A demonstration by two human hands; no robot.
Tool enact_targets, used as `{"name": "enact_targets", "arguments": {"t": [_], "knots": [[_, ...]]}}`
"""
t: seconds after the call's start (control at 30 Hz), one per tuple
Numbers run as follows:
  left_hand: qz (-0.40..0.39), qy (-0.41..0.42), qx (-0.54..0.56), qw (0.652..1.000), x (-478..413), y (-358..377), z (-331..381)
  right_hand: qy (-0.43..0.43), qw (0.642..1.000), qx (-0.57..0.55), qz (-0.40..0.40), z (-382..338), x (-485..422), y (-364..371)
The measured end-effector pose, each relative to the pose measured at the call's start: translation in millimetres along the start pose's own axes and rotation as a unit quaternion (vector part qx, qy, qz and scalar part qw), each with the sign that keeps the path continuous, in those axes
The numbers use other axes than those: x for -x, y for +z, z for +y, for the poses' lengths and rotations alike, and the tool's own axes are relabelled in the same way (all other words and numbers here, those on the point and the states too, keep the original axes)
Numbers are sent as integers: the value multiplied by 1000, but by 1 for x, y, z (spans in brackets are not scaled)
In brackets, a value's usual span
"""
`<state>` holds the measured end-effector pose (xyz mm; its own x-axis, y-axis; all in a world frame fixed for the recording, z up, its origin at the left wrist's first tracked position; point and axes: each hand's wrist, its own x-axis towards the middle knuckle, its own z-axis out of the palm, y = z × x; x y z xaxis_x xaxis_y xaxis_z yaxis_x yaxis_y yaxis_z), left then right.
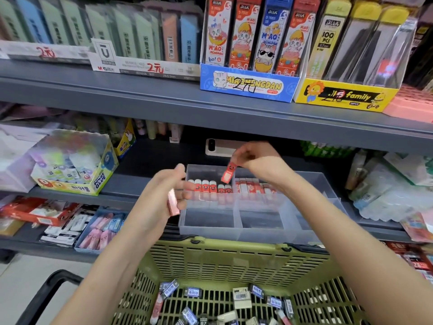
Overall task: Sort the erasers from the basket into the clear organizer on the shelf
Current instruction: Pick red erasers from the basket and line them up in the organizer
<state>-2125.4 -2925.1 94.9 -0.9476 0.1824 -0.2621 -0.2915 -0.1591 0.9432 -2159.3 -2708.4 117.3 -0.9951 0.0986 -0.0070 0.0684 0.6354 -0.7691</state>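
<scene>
A clear organizer [236, 220] stands on the middle shelf. Its back left compartment holds a row of red erasers [209, 186] standing upright, and the back middle one holds more. My right hand [254, 158] pinches a red eraser [228, 173] by its top, hanging over the back compartments. My left hand [167, 186] hovers at the organizer's left edge and holds a pink eraser [173, 202] in its fingers. Below, the olive green basket [234, 261] contains several loose erasers [241, 297] in dark and white wrappers.
A glue box [77, 170] sits left on the same shelf, with plastic-wrapped packs [386, 195] to the right. A phone [219, 147] lies behind the organizer. The upper shelf's edge [210, 111] hangs above the hands. Trays of erasers [100, 228] fill the lower shelf at left.
</scene>
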Motion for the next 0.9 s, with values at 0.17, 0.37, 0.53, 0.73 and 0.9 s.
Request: {"name": "enact_targets", "arguments": {"t": [0.17, 0.37, 0.53, 0.73, 0.9], "knots": [[-7, -71, 179, 981, -3, -9, 2, 20, 990, 112, -78, 17, -17, 25], [-12, -48, 112, 993, -8, -17, -3, -17, 989, 129, -73, 26, -20, 35], [-7, 16, 10, 1000, -12, -17, -8, -94, 960, 260, -39, 33, -20, 41], [14, 93, -75, 993, -25, -8, -7, -112, 906, 406, -53, 29, -21, 48], [-15, 131, -122, 984, -38, 1, -3, -81, 993, 72, -38, 6, 0, 31]]}}
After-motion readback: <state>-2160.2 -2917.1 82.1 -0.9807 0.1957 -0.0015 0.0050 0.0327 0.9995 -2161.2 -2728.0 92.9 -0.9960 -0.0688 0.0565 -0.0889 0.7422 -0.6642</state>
